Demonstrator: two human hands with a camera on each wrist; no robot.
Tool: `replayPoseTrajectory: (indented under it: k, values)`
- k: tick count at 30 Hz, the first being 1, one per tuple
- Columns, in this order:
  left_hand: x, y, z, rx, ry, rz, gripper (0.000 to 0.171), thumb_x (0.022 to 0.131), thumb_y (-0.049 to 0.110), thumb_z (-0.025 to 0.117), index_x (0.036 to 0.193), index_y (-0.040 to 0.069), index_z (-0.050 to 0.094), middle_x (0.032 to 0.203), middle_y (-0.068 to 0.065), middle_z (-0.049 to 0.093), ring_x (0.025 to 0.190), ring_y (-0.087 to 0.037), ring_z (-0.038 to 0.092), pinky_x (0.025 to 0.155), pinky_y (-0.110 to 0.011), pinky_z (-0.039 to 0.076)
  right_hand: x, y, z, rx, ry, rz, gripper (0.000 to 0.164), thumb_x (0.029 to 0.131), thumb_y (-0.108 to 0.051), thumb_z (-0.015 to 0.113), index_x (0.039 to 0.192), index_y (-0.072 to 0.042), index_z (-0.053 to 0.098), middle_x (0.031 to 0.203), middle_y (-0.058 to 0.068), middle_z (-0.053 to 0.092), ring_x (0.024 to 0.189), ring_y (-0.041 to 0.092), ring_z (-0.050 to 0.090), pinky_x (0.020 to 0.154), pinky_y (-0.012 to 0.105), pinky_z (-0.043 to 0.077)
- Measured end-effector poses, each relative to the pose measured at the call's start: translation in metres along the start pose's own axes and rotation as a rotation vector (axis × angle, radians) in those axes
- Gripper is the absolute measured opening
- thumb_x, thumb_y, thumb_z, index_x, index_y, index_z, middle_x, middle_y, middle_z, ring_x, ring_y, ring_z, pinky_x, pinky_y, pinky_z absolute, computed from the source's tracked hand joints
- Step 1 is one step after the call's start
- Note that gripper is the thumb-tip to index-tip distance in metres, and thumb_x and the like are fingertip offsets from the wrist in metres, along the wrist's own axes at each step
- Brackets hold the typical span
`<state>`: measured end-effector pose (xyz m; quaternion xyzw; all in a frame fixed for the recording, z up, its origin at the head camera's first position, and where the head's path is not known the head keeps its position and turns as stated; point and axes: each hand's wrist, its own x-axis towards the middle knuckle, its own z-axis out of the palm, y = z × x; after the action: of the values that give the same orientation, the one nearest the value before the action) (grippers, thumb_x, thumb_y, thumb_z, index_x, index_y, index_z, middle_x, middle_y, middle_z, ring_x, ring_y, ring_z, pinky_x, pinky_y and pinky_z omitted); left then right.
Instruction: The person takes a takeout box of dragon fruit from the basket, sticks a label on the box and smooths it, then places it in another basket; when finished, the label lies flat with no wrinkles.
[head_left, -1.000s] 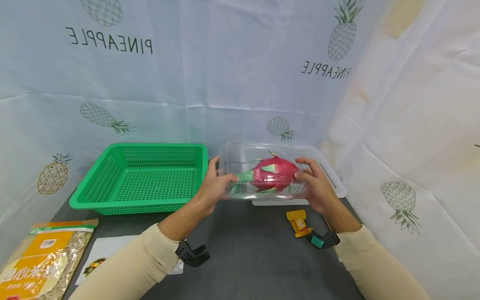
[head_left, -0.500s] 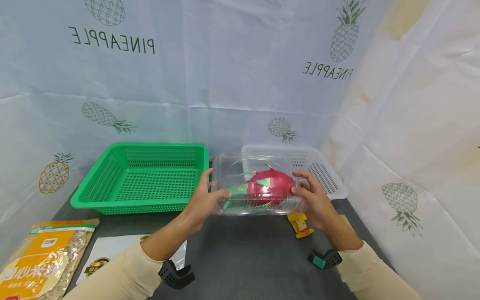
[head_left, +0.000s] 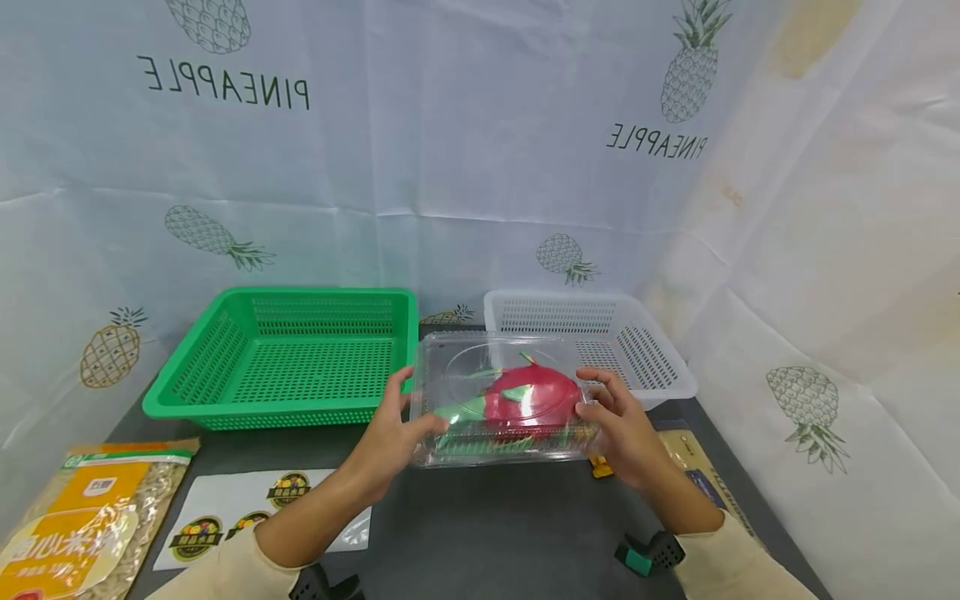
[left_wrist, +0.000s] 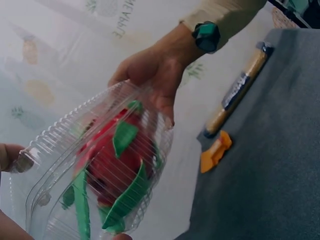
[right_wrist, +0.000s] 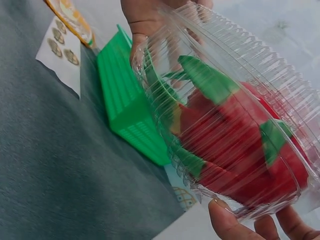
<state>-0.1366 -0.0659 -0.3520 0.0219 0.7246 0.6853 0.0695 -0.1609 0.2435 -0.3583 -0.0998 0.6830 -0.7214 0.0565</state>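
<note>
A clear plastic clamshell box (head_left: 465, 367) with a red and green dragon fruit (head_left: 531, 396) inside is held up above the dark table. My left hand (head_left: 390, 433) grips its left end, thumb along the front edge. At the other end my right hand (head_left: 618, 425) holds on, with thumb and fingers around the side. The box's lid lies over the fruit. In the left wrist view the fruit's green leaves (left_wrist: 127, 195) press near the ribbed wall. The right wrist view shows the fruit (right_wrist: 235, 145) filling much of the box.
A green basket (head_left: 281, 412) stands back left, a white basket (head_left: 660, 367) back right. A sheet of round stickers (head_left: 198, 500) and an orange-labelled bag (head_left: 90, 517) lie at left. An orange wrapped packet (head_left: 601, 468) and a long tan package (head_left: 701, 467) lie at right.
Both hands have brought the box with the dragon fruit toward the body and slightly left, away from over the white basket. The grip at both ends stays.
</note>
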Motion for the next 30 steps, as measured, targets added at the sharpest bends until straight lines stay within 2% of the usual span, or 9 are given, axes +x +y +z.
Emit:
replayPoseTrajectory:
  k: [7, 14, 16, 20, 24, 30]
  values:
    - [-0.011, -0.006, -0.004, 0.019, -0.001, 0.001, 0.087, 0.084, 0.016, 0.068, 0.152, 0.016, 0.013, 0.149, -0.024, 0.021, 0.119, -0.047, 0.045, 0.091, -0.060, 0.037, -0.011, 0.007, 0.007, 0.019, -0.022, -0.011, 0.039, 0.093, -0.004, 0.054, 0.129, -0.017, 0.045, 0.118, 0.018, 0.045, 0.100, 0.033, 0.053, 0.078, 0.047, 0.052]
    - [-0.019, -0.013, -0.007, -0.030, -0.013, 0.002, 0.089, 0.082, 0.012, 0.068, 0.151, 0.020, 0.013, 0.150, -0.024, 0.018, 0.094, -0.034, 0.060, 0.085, -0.050, 0.042, -0.019, 0.012, 0.012, 0.021, 0.004, 0.000, 0.041, 0.092, -0.002, 0.056, 0.129, -0.016, 0.046, 0.122, 0.019, 0.043, 0.099, 0.030, 0.055, 0.076, 0.041, 0.053]
    - [-0.022, -0.014, -0.008, -0.037, -0.019, -0.003, 0.090, 0.081, 0.012, 0.068, 0.151, 0.020, 0.013, 0.151, -0.024, 0.016, 0.089, -0.031, 0.061, 0.082, -0.048, 0.043, -0.022, 0.013, 0.014, 0.025, 0.000, -0.004, 0.042, 0.092, -0.001, 0.057, 0.130, -0.015, 0.045, 0.122, 0.019, 0.042, 0.100, 0.030, 0.055, 0.078, 0.040, 0.053]
    - [-0.028, -0.016, -0.009, -0.026, -0.026, -0.001, 0.090, 0.079, 0.013, 0.068, 0.150, 0.020, 0.013, 0.151, -0.026, 0.015, 0.089, -0.030, 0.061, 0.080, -0.046, 0.044, -0.029, 0.014, 0.015, 0.025, -0.018, -0.011, 0.042, 0.092, -0.001, 0.057, 0.130, -0.014, 0.044, 0.122, 0.018, 0.042, 0.102, 0.028, 0.054, 0.080, 0.038, 0.053]
    - [-0.032, -0.020, -0.010, -0.056, -0.029, -0.007, 0.090, 0.079, 0.010, 0.068, 0.150, 0.020, 0.013, 0.150, -0.026, 0.015, 0.082, -0.029, 0.062, 0.072, -0.043, 0.047, -0.034, 0.016, 0.018, 0.046, -0.031, -0.004, 0.041, 0.091, 0.000, 0.057, 0.129, -0.013, 0.044, 0.122, 0.017, 0.042, 0.100, 0.027, 0.055, 0.078, 0.038, 0.053]
    - [-0.036, -0.030, -0.010, -0.099, -0.028, -0.014, 0.090, 0.078, 0.006, 0.067, 0.150, 0.018, 0.015, 0.146, -0.027, 0.021, 0.075, -0.027, 0.063, 0.067, -0.040, 0.049, -0.040, 0.022, 0.021, 0.055, -0.024, 0.033, 0.040, 0.090, 0.000, 0.057, 0.126, -0.014, 0.046, 0.121, 0.017, 0.041, 0.103, 0.031, 0.053, 0.079, 0.043, 0.052]
